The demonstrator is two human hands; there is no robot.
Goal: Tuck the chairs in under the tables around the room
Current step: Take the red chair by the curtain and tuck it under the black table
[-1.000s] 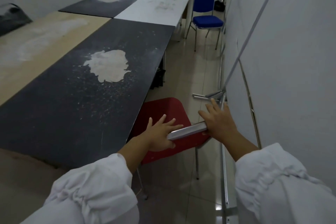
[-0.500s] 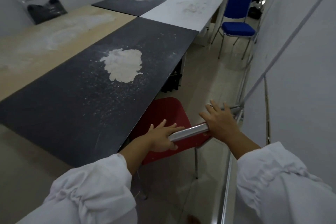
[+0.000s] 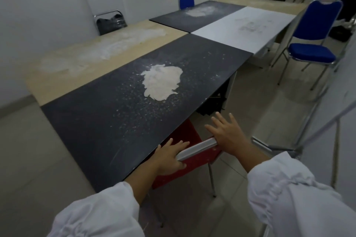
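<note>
A red chair (image 3: 185, 133) stands at the near right edge of the black table (image 3: 107, 121), its seat partly beneath the tabletop. A metal bar (image 3: 196, 147) runs along the top of its backrest. My left hand (image 3: 168, 157) grips the left end of that bar, fingers over it and thumb under. My right hand (image 3: 229, 134) lies on the bar's right end with its palm down and fingers spread. A blue chair (image 3: 313, 54) stands pulled out in the aisle beside the white table (image 3: 242, 29).
A pale spill (image 3: 161, 82) lies on the black table. A beige table (image 3: 86, 57) adjoins it on the left. Another blue chair (image 3: 186, 1) and black chairs (image 3: 110, 23) stand along the far side. A metal stand (image 3: 279, 148) and white partition narrow the aisle at right.
The view has swung left. The red chair has slid further under the black table, and my right hand's fingers have spread out over the bar.
</note>
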